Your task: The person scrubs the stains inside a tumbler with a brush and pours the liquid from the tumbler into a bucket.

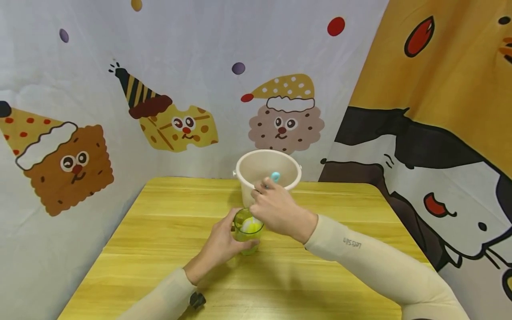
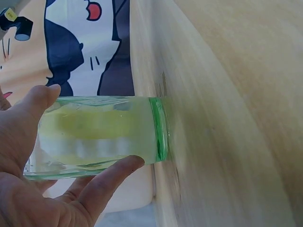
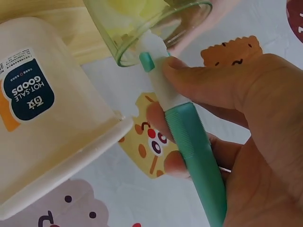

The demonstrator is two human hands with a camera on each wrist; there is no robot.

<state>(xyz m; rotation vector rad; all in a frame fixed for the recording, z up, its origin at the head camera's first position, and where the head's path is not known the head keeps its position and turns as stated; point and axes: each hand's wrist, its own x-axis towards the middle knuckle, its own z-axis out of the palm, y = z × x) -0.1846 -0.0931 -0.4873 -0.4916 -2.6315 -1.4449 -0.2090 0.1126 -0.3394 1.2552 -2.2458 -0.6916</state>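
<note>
The glass [image 1: 246,237] stands upright near the middle of the bench [image 1: 172,218], just in front of the bucket [image 1: 248,191]; its base looks to be on the wood (the left wrist view suggests contact, though I cannot be sure). Inside it sits the yellow and white head [image 1: 252,227] of the brush [image 3: 185,127], whose teal handle slants up out of the mouth. The left hand [image 1: 221,242] is part closed round the glass, thumb on one side and fingers on the other. The right hand [image 1: 282,211] is closed round the brush, thumb laid along its neck.

The step in hand looks to be working the head about inside. To do it well, I would keep the base flat on the bench and the left hand firm without squeezing, twist the handle rather than lever it against the rim, and reach the bottom corners. A hard sideways push could tip the glass.
</note>
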